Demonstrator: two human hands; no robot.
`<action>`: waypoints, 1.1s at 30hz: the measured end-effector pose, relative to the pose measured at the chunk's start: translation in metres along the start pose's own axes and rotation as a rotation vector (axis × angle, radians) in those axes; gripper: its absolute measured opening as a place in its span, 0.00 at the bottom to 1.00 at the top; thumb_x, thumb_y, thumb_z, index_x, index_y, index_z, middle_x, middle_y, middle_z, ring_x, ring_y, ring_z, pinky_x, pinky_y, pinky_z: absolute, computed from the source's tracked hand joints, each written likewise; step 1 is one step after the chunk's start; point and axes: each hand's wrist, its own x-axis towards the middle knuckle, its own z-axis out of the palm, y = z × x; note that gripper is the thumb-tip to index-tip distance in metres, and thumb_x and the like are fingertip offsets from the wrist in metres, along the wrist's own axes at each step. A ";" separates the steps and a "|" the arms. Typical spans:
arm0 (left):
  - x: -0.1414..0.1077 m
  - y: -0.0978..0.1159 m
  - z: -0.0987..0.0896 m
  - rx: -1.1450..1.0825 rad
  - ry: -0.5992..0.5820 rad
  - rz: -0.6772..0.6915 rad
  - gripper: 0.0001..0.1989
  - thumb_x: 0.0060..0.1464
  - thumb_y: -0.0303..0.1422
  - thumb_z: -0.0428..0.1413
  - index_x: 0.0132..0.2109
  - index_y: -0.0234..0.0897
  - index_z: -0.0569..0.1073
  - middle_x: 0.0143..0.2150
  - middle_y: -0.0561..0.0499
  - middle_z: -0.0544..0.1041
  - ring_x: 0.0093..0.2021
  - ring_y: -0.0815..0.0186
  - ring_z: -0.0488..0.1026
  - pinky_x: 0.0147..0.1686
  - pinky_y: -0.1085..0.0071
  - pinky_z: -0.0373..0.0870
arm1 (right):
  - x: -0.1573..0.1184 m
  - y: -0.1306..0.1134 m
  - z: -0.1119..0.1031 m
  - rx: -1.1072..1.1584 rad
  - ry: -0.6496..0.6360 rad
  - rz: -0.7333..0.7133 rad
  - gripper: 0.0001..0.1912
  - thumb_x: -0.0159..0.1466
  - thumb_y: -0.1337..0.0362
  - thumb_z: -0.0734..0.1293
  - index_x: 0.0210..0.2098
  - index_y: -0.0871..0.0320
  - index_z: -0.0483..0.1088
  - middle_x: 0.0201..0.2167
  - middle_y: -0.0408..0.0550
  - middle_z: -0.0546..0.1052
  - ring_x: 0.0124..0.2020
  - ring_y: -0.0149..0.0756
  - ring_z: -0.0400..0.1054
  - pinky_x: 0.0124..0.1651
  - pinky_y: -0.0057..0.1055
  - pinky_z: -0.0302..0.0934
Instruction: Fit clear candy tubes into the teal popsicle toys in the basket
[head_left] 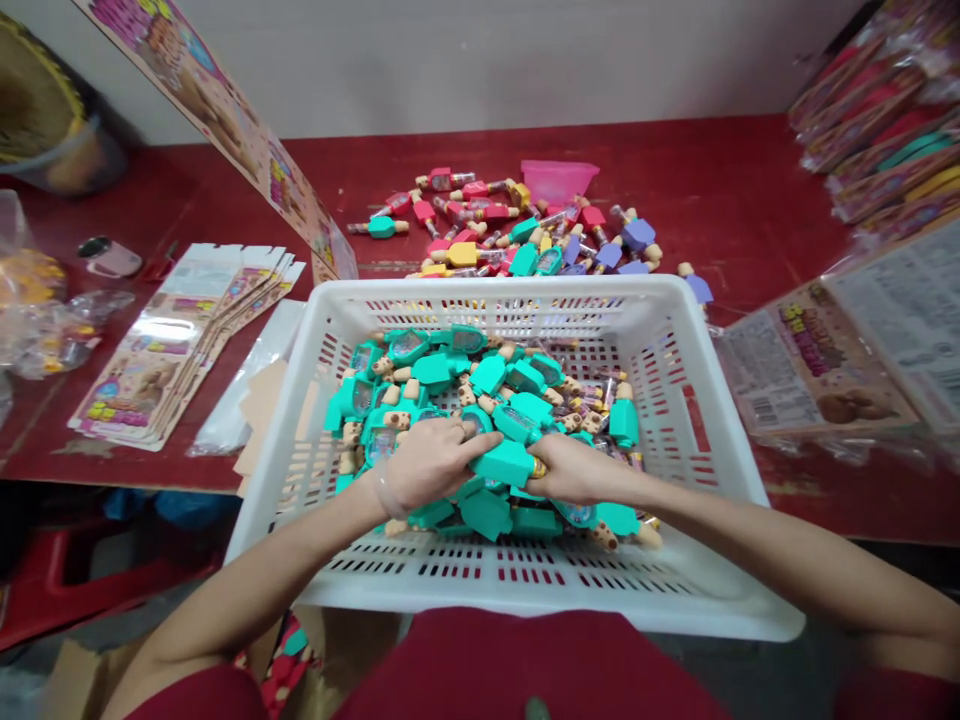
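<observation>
A white perforated plastic basket (517,292) holds a heap of teal plastic toys, many with tan speckled ends and clear tubes. Over the heap, one teal plastic toy (501,465) is gripped from both sides. My left hand (429,462) closes its fingers on the toy's left end. On its right end, by a narrow yellowish part, my right hand (566,468) pinches it. Some fingertips of both hands are hidden behind the toy.
Behind the basket lies a loose pile of red, yellow, teal and purple toys (491,215) with a pink scoop-like container (559,180). Printed flat cartons (161,370) are stacked left. An upright printed panel (240,130) rises nearby. Packed boxes (885,130) stand right.
</observation>
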 end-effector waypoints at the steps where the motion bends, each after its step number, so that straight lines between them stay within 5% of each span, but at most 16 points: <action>1: 0.000 0.000 -0.001 -0.036 0.004 -0.036 0.21 0.59 0.34 0.52 0.59 0.40 0.69 0.43 0.43 0.76 0.41 0.56 0.73 0.38 0.65 0.68 | 0.000 0.001 -0.002 -0.010 0.011 -0.010 0.08 0.62 0.60 0.67 0.28 0.57 0.72 0.24 0.42 0.75 0.24 0.33 0.67 0.25 0.26 0.49; 3: 0.001 -0.001 -0.004 -0.281 -0.056 -0.175 0.20 0.57 0.42 0.55 0.54 0.39 0.72 0.39 0.46 0.76 0.36 0.59 0.73 0.34 0.68 0.67 | 0.000 0.005 -0.006 -0.129 0.095 -0.035 0.08 0.62 0.59 0.67 0.32 0.57 0.71 0.27 0.44 0.76 0.27 0.36 0.68 0.27 0.28 0.50; 6: 0.003 -0.003 -0.007 -0.841 -0.348 -0.431 0.24 0.54 0.55 0.55 0.38 0.36 0.72 0.24 0.53 0.69 0.22 0.66 0.66 0.22 0.73 0.61 | 0.001 0.012 -0.004 -0.434 0.289 -0.120 0.06 0.62 0.65 0.66 0.38 0.61 0.71 0.31 0.52 0.77 0.34 0.42 0.70 0.34 0.31 0.54; 9: 0.005 -0.003 -0.005 -1.123 -0.503 -0.457 0.26 0.53 0.57 0.54 0.34 0.36 0.70 0.20 0.57 0.62 0.18 0.71 0.58 0.19 0.74 0.55 | 0.001 0.013 0.002 -0.545 0.308 -0.151 0.06 0.61 0.72 0.64 0.36 0.62 0.72 0.29 0.54 0.76 0.32 0.41 0.69 0.36 0.33 0.54; 11: 0.005 -0.002 -0.002 -0.984 -0.367 -0.350 0.21 0.55 0.52 0.56 0.41 0.36 0.73 0.24 0.55 0.68 0.23 0.69 0.63 0.23 0.74 0.59 | 0.000 0.010 0.005 -0.480 0.250 -0.087 0.05 0.61 0.71 0.64 0.35 0.62 0.72 0.29 0.54 0.77 0.29 0.40 0.69 0.33 0.32 0.53; 14: 0.003 -0.001 0.004 -0.412 -0.113 -0.137 0.20 0.58 0.38 0.55 0.56 0.40 0.71 0.38 0.48 0.75 0.36 0.62 0.71 0.35 0.70 0.65 | -0.001 0.005 0.003 -0.179 0.077 0.023 0.07 0.62 0.63 0.66 0.31 0.59 0.73 0.27 0.49 0.77 0.27 0.37 0.68 0.27 0.28 0.51; 17: 0.002 -0.002 0.006 -0.017 -0.040 -0.044 0.25 0.57 0.31 0.54 0.62 0.44 0.67 0.43 0.44 0.75 0.41 0.56 0.72 0.40 0.65 0.67 | 0.004 0.004 -0.002 0.116 -0.092 0.037 0.12 0.63 0.57 0.67 0.27 0.57 0.71 0.25 0.43 0.75 0.25 0.34 0.67 0.24 0.25 0.51; 20: 0.003 -0.003 0.001 -0.143 -0.022 -0.170 0.22 0.57 0.37 0.57 0.59 0.43 0.70 0.43 0.45 0.75 0.42 0.57 0.73 0.38 0.67 0.67 | 0.008 0.008 -0.003 -0.041 0.027 0.036 0.06 0.61 0.62 0.67 0.31 0.58 0.72 0.28 0.45 0.77 0.28 0.36 0.69 0.27 0.27 0.52; 24: 0.004 0.000 -0.008 -0.847 -0.367 -0.433 0.24 0.57 0.53 0.54 0.43 0.36 0.74 0.26 0.53 0.71 0.25 0.66 0.68 0.25 0.73 0.64 | 0.007 0.013 0.005 -0.452 0.311 -0.054 0.08 0.56 0.73 0.64 0.35 0.61 0.73 0.32 0.55 0.78 0.36 0.47 0.72 0.36 0.33 0.56; 26: 0.004 0.001 -0.006 -0.958 -0.398 -0.402 0.24 0.56 0.53 0.55 0.42 0.35 0.74 0.25 0.54 0.69 0.24 0.68 0.66 0.25 0.73 0.63 | 0.006 0.016 0.010 -0.485 0.330 -0.042 0.09 0.55 0.74 0.64 0.33 0.61 0.73 0.30 0.56 0.77 0.35 0.49 0.72 0.36 0.35 0.56; 30: 0.003 0.003 0.011 -0.290 -0.011 -0.159 0.21 0.58 0.39 0.57 0.57 0.44 0.71 0.39 0.47 0.74 0.39 0.60 0.71 0.37 0.69 0.67 | 0.006 0.022 0.010 -0.056 0.099 -0.025 0.05 0.60 0.66 0.64 0.29 0.57 0.72 0.29 0.49 0.78 0.33 0.46 0.72 0.34 0.32 0.58; 33: 0.003 0.001 0.014 0.009 0.053 -0.082 0.25 0.59 0.35 0.54 0.63 0.48 0.66 0.42 0.44 0.74 0.43 0.57 0.71 0.40 0.66 0.67 | 0.010 0.023 0.005 0.262 -0.074 -0.101 0.08 0.61 0.60 0.65 0.28 0.55 0.71 0.30 0.44 0.77 0.36 0.44 0.72 0.34 0.30 0.61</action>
